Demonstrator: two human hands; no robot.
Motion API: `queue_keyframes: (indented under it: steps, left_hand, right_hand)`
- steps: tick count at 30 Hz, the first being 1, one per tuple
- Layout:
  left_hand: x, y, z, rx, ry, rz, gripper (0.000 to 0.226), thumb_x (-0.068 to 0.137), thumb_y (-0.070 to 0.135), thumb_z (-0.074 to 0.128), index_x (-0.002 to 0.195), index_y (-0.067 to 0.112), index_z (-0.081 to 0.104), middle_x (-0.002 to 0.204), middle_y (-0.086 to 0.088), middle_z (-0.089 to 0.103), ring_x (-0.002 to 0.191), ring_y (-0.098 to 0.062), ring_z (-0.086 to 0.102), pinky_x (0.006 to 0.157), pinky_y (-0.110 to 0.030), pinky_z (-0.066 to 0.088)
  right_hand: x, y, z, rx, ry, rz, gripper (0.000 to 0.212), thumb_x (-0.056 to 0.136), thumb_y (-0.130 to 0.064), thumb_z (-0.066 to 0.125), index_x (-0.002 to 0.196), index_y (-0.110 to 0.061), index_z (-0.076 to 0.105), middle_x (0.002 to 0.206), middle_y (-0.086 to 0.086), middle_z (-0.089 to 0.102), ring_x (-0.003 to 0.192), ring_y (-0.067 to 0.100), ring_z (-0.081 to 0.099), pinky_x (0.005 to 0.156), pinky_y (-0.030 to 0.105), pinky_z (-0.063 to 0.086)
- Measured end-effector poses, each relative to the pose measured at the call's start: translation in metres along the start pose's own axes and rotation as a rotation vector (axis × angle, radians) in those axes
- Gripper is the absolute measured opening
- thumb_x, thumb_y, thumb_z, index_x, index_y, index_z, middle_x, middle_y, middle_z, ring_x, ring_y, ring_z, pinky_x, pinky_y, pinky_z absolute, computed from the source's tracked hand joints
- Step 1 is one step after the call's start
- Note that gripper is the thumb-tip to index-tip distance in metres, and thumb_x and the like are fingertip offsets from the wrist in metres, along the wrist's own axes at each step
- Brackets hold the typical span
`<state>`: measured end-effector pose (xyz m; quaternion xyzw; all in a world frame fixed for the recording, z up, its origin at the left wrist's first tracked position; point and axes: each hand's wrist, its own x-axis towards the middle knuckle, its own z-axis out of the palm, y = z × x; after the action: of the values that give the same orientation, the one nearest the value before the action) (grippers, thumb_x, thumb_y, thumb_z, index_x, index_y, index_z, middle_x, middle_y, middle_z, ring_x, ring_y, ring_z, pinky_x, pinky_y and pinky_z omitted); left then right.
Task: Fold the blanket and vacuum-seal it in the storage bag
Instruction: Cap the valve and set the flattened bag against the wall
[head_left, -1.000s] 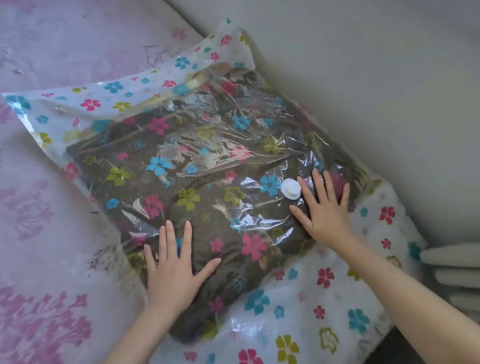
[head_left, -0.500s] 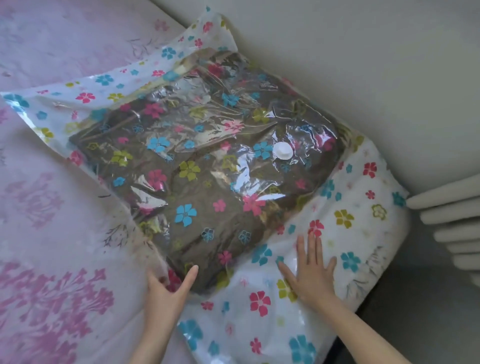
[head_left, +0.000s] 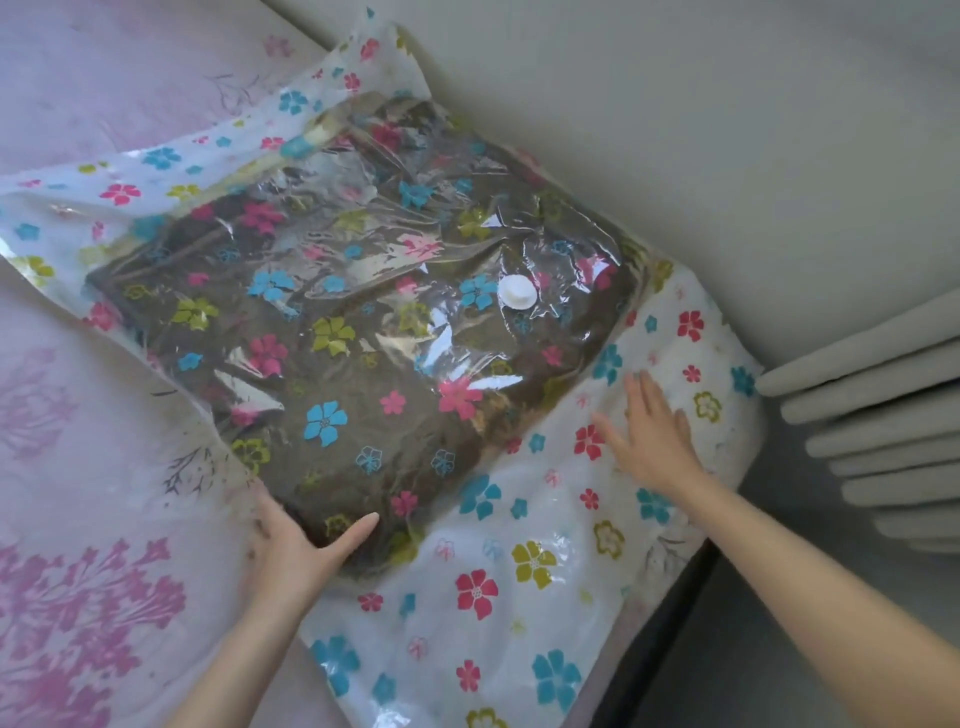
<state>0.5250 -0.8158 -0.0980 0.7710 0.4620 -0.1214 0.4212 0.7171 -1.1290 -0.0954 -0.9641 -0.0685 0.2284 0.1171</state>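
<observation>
A folded dark brown blanket (head_left: 332, 395) lies inside a clear storage bag (head_left: 519, 639) printed with coloured flowers, spread on the bed. A white round valve (head_left: 517, 292) sits on the bag's top, right of centre. My left hand (head_left: 296, 551) rests flat against the near corner of the bagged blanket, fingers apart, thumb on the plastic. Flat and blurred, my right hand (head_left: 649, 436) lies on the empty part of the bag beside the blanket's right edge, fingers spread. The bag's closure strip (head_left: 306, 143) runs along the far end.
The bed carries a pink flowered sheet (head_left: 78, 597). A plain wall (head_left: 675, 130) runs along the far right side of the bed. Grey padded ribs (head_left: 883, 415) stand at the right, past the bed's edge, with a dark gap below.
Both hands came off the top of the blanket and moved down to its near edge. Since half a second ago the right hand slid up and right along the empty plastic.
</observation>
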Motion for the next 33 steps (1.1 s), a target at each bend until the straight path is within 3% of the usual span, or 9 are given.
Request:
queue_keyframes:
  steps: [4, 8, 13, 17, 20, 23, 27, 30, 33]
  left_hand:
    - [0.000, 0.053, 0.004, 0.382, 0.133, 0.159, 0.147, 0.047, 0.082, 0.059, 0.147, 0.018, -0.028, 0.156, -0.020, -0.022, 0.146, -0.034, -0.014, 0.116, -0.057, 0.001]
    - [0.019, 0.118, 0.030, 0.688, 0.128, 0.504, 0.137, 0.051, 0.088, 0.045, 0.148, 0.020, -0.025, 0.153, -0.018, -0.032, 0.143, -0.030, -0.027, 0.115, -0.056, -0.004]
    - [0.041, 0.190, 0.075, 0.863, 0.021, 0.573, 0.129, 0.061, 0.088, 0.044, 0.151, 0.021, -0.018, 0.156, -0.016, -0.026, 0.146, -0.030, -0.021, 0.116, -0.058, 0.002]
    - [0.048, 0.209, 0.099, 1.002, 0.002, 0.488, 0.128, 0.062, 0.091, 0.034, 0.151, 0.013, -0.015, 0.159, -0.017, -0.018, 0.147, -0.036, -0.013, 0.110, -0.065, 0.016]
    - [0.051, 0.209, 0.110, 1.039, 0.022, 0.472, 0.130, 0.059, 0.096, 0.020, 0.153, 0.006, 0.015, 0.158, -0.024, 0.010, 0.145, -0.043, 0.012, 0.098, -0.072, 0.029]
    - [0.059, 0.201, 0.115, 0.985, 0.029, 0.526, 0.122, 0.062, 0.093, 0.021, 0.133, -0.001, 0.053, 0.139, -0.029, 0.046, 0.127, -0.049, 0.046, 0.076, -0.076, 0.040]
    - [0.060, 0.194, 0.119, 0.976, 0.040, 0.554, 0.119, 0.063, 0.092, 0.025, 0.134, 0.000, 0.052, 0.140, -0.028, 0.046, 0.127, -0.047, 0.046, 0.079, -0.075, 0.040]
    - [0.057, 0.191, 0.117, 0.965, 0.042, 0.550, 0.119, 0.063, 0.094, 0.023, 0.138, 0.005, 0.049, 0.143, -0.025, 0.044, 0.130, -0.044, 0.044, 0.082, -0.073, 0.041]
    - [0.051, 0.190, 0.117, 0.929, 0.052, 0.568, 0.118, 0.064, 0.095, 0.020, 0.140, 0.009, 0.048, 0.144, -0.022, 0.044, 0.129, -0.042, 0.046, 0.080, -0.067, 0.044]
  right_hand:
    - [0.045, 0.006, -0.043, -0.019, 0.048, -0.001, 0.082, 0.092, -0.065, 0.025, 0.152, -0.018, -0.009, 0.160, 0.003, -0.013, 0.148, 0.021, -0.006, 0.119, 0.048, 0.005]
    - [0.097, 0.013, -0.080, 0.047, 0.097, -0.039, 0.083, 0.093, -0.062, 0.031, 0.152, -0.018, -0.007, 0.160, 0.003, -0.010, 0.148, 0.020, -0.005, 0.120, 0.046, 0.007]
    - [0.156, 0.029, -0.099, 0.140, 0.104, -0.024, 0.086, 0.091, -0.063, 0.034, 0.152, -0.012, 0.001, 0.160, 0.009, 0.002, 0.147, 0.024, 0.006, 0.119, 0.045, 0.010]
    - [0.178, 0.045, -0.104, 0.168, 0.111, -0.011, 0.098, 0.073, -0.078, 0.036, 0.139, -0.006, 0.038, 0.141, 0.017, 0.042, 0.130, 0.032, 0.041, 0.108, 0.045, 0.034]
    - [0.187, 0.057, -0.097, 0.204, 0.112, -0.035, 0.100, 0.063, -0.084, 0.029, 0.124, -0.007, 0.049, 0.125, 0.014, 0.052, 0.116, 0.031, 0.050, 0.099, 0.044, 0.041]
    - [0.191, 0.073, -0.090, 0.356, 0.072, 0.036, 0.075, 0.074, -0.071, 0.053, 0.119, -0.012, 0.048, 0.119, 0.008, 0.055, 0.104, 0.023, 0.054, 0.087, 0.035, 0.045]
    - [0.184, 0.102, -0.082, 0.312, 0.070, 0.057, 0.053, 0.086, -0.049, 0.062, 0.118, -0.010, 0.047, 0.110, 0.010, 0.059, 0.101, 0.029, 0.059, 0.082, 0.038, 0.048]
    - [0.172, 0.113, -0.083, 0.213, 0.113, -0.017, 0.024, 0.093, -0.032, 0.056, 0.091, -0.010, 0.048, 0.087, 0.009, 0.057, 0.088, 0.034, 0.060, 0.067, 0.036, 0.043]
    - [0.160, 0.125, -0.089, 0.133, 0.137, -0.071, 0.025, 0.094, -0.026, 0.055, 0.079, -0.011, 0.041, 0.076, 0.006, 0.052, 0.078, 0.030, 0.057, 0.061, 0.035, 0.039]
